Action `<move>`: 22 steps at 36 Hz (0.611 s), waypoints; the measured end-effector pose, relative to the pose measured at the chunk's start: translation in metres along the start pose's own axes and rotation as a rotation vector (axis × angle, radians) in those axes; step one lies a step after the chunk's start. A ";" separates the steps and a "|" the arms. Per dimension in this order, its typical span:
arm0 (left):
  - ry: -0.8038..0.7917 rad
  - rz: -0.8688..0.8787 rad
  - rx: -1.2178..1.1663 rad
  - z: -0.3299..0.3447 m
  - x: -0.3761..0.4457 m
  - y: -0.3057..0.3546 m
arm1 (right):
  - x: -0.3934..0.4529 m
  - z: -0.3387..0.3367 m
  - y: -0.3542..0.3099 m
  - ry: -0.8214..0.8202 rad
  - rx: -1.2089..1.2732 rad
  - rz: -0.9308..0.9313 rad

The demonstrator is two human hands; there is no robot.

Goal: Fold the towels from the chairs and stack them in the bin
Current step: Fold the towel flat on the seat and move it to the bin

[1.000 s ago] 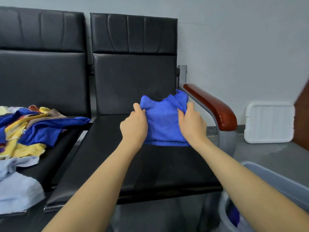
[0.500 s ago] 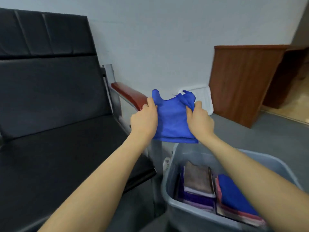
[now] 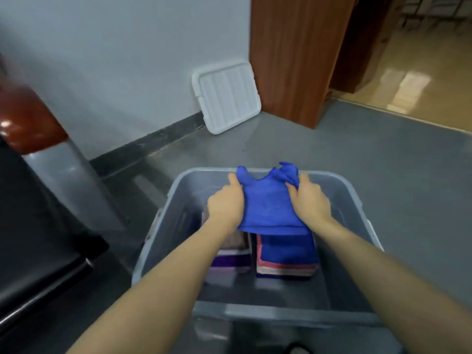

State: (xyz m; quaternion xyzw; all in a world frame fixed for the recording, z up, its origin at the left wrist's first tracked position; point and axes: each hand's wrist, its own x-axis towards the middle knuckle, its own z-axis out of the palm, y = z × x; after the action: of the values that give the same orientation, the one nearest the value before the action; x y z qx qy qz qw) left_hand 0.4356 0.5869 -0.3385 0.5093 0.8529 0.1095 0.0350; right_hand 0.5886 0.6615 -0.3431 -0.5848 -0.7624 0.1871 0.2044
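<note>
Head view: nearest, the grey plastic bin (image 3: pixel 352 190) is rigid and smooth-walled, and holds two stacks of folded towels (image 3: pixel 286 259). Above the right-hand stack hangs the folded blue towel (image 3: pixel 268 208), soft, napped, probably light and limp. The left hand (image 3: pixel 224 205) and right hand (image 3: pixel 310 200) pinch its side edges with curled fingers. Holding both sides should keep the fold from opening. Farther off, a ribbed white lid (image 3: pixel 227 95) leans on the wall beside a wood-grain cabinet (image 3: pixel 293 54).
</note>
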 end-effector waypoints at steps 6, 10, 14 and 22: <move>-0.208 -0.063 -0.119 0.089 0.025 0.030 | 0.027 0.044 0.072 -0.107 0.038 0.201; -0.281 -0.066 -0.116 0.131 0.034 0.036 | 0.035 0.072 0.105 -0.133 0.050 0.240; -0.373 -0.087 -0.210 0.159 0.043 0.038 | 0.041 0.092 0.124 -0.165 0.102 0.267; -0.596 0.072 -0.223 0.203 0.044 0.038 | 0.036 0.132 0.159 -0.258 0.152 0.179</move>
State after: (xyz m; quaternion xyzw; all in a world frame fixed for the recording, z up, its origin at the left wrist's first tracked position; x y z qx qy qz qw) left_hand 0.4819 0.6730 -0.5256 0.5417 0.7694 0.0494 0.3348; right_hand 0.6403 0.7290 -0.5351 -0.6044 -0.7108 0.3352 0.1309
